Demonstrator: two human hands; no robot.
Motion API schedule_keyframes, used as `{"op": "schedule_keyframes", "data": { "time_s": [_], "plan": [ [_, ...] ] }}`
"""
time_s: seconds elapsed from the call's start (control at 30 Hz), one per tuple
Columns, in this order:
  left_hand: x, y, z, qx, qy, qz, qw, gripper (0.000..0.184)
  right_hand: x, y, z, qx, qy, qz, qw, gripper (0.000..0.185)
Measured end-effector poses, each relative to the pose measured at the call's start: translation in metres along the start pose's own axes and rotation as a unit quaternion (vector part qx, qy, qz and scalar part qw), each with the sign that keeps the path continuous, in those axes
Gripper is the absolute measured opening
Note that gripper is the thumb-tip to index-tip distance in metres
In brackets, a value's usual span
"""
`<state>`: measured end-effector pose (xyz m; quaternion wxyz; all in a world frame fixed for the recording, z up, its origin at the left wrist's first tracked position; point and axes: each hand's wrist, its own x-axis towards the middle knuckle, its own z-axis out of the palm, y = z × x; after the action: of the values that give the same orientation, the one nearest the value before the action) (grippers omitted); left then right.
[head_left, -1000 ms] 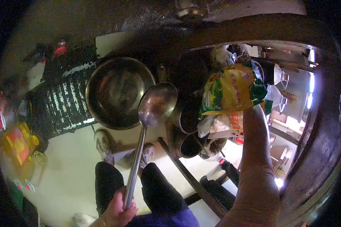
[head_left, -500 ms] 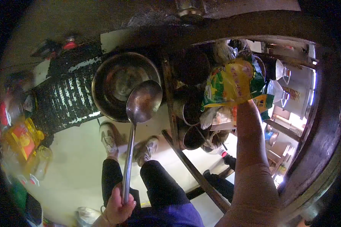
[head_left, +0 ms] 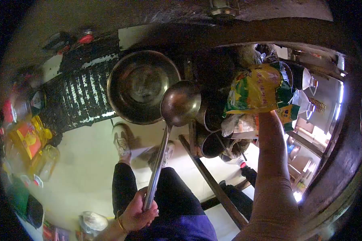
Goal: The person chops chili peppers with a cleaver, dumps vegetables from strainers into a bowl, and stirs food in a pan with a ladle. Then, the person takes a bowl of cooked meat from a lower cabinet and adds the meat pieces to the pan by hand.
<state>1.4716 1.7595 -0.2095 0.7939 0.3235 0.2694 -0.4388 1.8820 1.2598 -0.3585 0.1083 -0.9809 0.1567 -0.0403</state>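
A long-handled metal ladle (head_left: 182, 103) is gripped by its handle in my left hand (head_left: 140, 213), fingers wrapped around it. Its bowl points up and away from me, overlapping the right edge of a wide metal basin (head_left: 120, 90). My right forearm (head_left: 272, 152) reaches into a yellow and green plastic bag (head_left: 255, 90) on the rack at the right. The bag covers my right hand, so its fingers are hidden, along with anything they may hold.
Dark pots (head_left: 211, 145) sit on the rack beneath the bag. A wooden bar (head_left: 213, 184) runs diagonally beside my legs. At left are a dark slatted mat (head_left: 84, 94) and yellow oil bottles (head_left: 48, 162). A white bundle (head_left: 94, 221) lies low on the floor.
My left hand has moved right with the ladle, whose bowl now lies farther over the basin's right edge. My right hand stays inside the bag. The whole view has shifted slightly.
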Motion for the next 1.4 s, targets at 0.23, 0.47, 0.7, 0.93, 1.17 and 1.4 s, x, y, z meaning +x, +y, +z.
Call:
{"op": "schedule_keyframes", "data": {
  "time_s": [0.23,0.47,0.7,0.93,1.17,1.4],
  "plan": [
    [-0.005,0.012,-0.007,-0.156,-0.054,-0.008,0.986,0.065,0.014,-0.002,-0.004,-0.015,0.004,-0.005,1.0,0.021],
    [-0.003,0.013,-0.02,-0.271,-0.138,-0.03,0.952,0.07,0.025,0.002,-0.021,-0.045,0.013,-0.011,0.999,0.019],
    [0.013,0.014,-0.028,-0.219,-0.144,-0.018,0.965,0.07,0.019,0.006,-0.055,-0.057,0.041,0.013,0.997,0.018],
    [0.01,0.02,-0.029,-0.143,-0.108,-0.068,0.981,0.053,-0.049,0.033,-0.084,0.291,0.016,0.176,0.94,0.012],
    [-0.067,0.032,-0.012,-0.13,-0.121,-0.071,0.982,0.056,-0.231,-0.2,-0.107,0.419,-0.173,0.252,0.855,0.008],
    [-0.156,0.046,0.015,-0.029,-0.061,0.016,0.998,0.06,-0.309,-0.371,-0.154,0.337,-0.202,-0.079,0.916,0.016]
  ]
}}
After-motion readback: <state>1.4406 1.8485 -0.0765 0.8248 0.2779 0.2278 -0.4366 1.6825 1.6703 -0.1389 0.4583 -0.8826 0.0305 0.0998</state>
